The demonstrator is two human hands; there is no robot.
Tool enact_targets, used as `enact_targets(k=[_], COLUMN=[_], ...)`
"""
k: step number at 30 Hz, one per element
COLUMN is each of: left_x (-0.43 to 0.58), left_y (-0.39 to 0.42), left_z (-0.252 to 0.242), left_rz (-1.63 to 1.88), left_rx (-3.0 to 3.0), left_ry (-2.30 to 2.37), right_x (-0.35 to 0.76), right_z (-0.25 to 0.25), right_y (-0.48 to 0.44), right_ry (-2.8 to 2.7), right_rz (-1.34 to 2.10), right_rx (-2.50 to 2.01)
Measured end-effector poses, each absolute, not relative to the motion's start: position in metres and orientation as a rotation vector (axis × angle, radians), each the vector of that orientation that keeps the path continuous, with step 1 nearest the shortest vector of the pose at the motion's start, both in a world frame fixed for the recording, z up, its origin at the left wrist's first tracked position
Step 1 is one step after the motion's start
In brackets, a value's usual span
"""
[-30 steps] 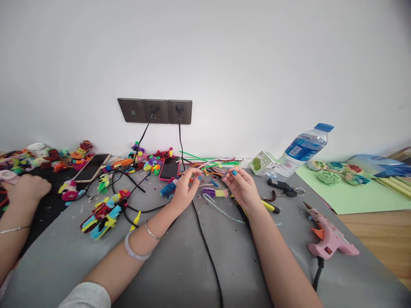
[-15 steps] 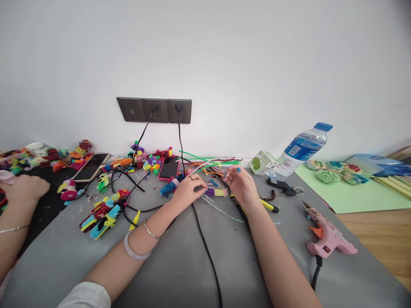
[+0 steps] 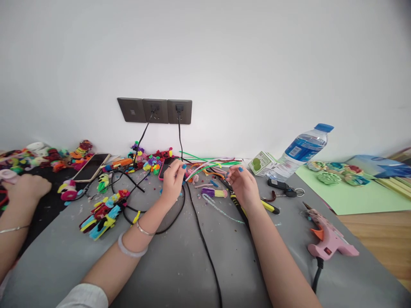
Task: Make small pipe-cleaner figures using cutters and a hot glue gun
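My left hand (image 3: 173, 183) is raised over the table with its fingers curled and pressed together. What they hold, if anything, is hidden. Facing it, my right hand (image 3: 243, 186) has bent fingers with the tips drawn close together; nothing between them can be made out. Between the hands lie a purple and yellow pipe-cleaner piece (image 3: 215, 193), several loose pipe cleaners (image 3: 215, 162) and a thin glittery strand (image 3: 221, 211). A yellow and black tool handle (image 3: 270, 207) lies partly behind my right wrist.
A pink glue gun (image 3: 332, 244) lies right. A water bottle (image 3: 300, 149), small carton (image 3: 261, 163) and keys (image 3: 290, 191) stand or lie behind. Fuzzy figures (image 3: 105, 214), a phone (image 3: 91, 167) and black cables (image 3: 202, 239) spread left. Another person's hand (image 3: 28, 190) is far left.
My left hand has moved left and up, away from my right hand, uncovering the purple and yellow piece. The blue fuzzy piece beside it no longer shows. My right hand has shifted slightly.
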State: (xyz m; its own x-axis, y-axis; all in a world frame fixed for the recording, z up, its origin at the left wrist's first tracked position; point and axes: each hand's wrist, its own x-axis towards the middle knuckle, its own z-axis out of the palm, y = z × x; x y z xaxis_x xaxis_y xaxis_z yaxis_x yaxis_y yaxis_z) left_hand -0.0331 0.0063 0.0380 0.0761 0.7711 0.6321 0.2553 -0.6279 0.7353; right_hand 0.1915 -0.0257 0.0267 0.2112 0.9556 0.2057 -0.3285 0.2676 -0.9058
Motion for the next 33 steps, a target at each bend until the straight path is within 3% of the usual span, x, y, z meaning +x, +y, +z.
enact_targets(k=[6, 14, 26, 29, 33], left_x=[-0.061, -0.079, -0.059, -0.050, -0.035], left_y=[0.031, 0.058, 0.028, 0.019, 0.012], left_z=[0.043, 0.015, 0.033, 0.035, 0.028], left_rz=[1.829, 1.911, 1.961, 1.867, 1.366], left_rx=[1.897, 1.732, 2.101, 2.322, 2.673], left_ry=[1.288, 1.584, 1.285, 1.064, 0.872], right_x=[0.192, 0.189, 0.177, 0.177, 0.178], right_z=[0.016, 0.010, 0.013, 0.012, 0.015], right_y=[-0.023, -0.022, -0.027, -0.027, -0.029], right_ry=[-1.321, -1.795, -2.179, -2.202, -2.175], right_rz=[0.593, 0.364, 0.287, 0.273, 0.295], right_rx=[-1.274, -1.408, -1.384, -1.381, -1.365])
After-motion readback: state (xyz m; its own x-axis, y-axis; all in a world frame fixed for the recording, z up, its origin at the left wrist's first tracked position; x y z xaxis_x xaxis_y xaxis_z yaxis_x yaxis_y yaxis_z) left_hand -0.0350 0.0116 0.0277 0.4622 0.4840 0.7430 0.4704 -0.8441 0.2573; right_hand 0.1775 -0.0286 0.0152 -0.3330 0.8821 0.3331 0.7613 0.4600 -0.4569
